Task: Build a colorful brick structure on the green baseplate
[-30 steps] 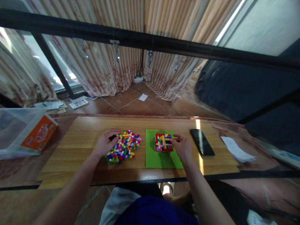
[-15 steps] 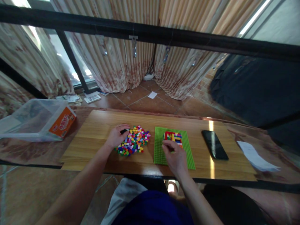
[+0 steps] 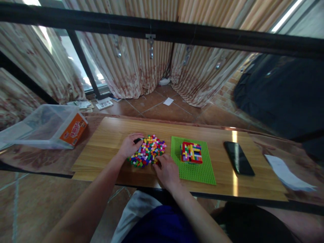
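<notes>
Head view shows 2 bare hands over a wooden table [image 3: 101, 148]. The left hand [image 3: 129, 145] is by the left side of a pile of little toy bricks [image 3: 149, 152]. Its fingers are bent, with the thumb a bit apart from them. There is a dark spot in between, and I cannot tell if it is a shadow or a brick. The right hand [image 3: 168, 170] is at the side of the pile nearest the table's front edge. Its thumb and pointing finger are bent and close together, with their tips touching the pile or just beside it. I cannot tell if they pinch a brick.

The pile sits left of the table's middle. Right of it is a green plate [image 3: 196, 175] with bumps. A brick build [image 3: 191, 153], red around the top with yellow inside, stands on the plate, away from all 4 corners. A black phone [image 3: 239, 158] lies toward the table's right edge.
</notes>
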`<state>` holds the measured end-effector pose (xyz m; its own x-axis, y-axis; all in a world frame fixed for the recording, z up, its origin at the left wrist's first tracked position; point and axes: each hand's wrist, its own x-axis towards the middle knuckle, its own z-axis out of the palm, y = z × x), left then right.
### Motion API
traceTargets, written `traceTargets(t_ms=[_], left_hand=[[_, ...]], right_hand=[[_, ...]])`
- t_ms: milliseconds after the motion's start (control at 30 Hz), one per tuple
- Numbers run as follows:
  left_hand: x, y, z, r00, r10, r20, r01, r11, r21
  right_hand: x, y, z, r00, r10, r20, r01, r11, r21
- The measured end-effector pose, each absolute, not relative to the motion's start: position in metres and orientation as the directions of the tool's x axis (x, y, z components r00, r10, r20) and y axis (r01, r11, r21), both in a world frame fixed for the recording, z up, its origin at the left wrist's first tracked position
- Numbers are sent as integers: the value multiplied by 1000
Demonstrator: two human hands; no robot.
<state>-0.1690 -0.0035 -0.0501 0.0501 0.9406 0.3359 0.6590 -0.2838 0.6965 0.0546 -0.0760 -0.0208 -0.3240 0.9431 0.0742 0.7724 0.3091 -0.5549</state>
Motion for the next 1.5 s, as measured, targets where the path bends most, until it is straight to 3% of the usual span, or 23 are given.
traceTargets(t_ms=[233, 533, 1000, 1333, 1500], left_hand=[[-169, -4, -49, 48, 946, 320, 658, -271, 703], [-169, -4, -48, 52, 944, 327, 649, -281, 707], [-170, -4, -48, 72, 940, 333, 671, -293, 681], [-174, -1, -53, 75, 938, 338, 677, -297, 673], [-173, -1, -50, 79, 943, 323, 689, -286, 666]], right_hand=[[56, -76, -24, -337, 938, 76, 782, 324, -533], [63, -71, -35, -380, 908, 176, 809, 418, -413], [70, -79, -31, -370, 915, 160, 775, 399, -490], [117, -79, 3, -27, 959, 281, 549, 249, -797], [170, -68, 6, 194, 947, 255, 533, 116, -838]])
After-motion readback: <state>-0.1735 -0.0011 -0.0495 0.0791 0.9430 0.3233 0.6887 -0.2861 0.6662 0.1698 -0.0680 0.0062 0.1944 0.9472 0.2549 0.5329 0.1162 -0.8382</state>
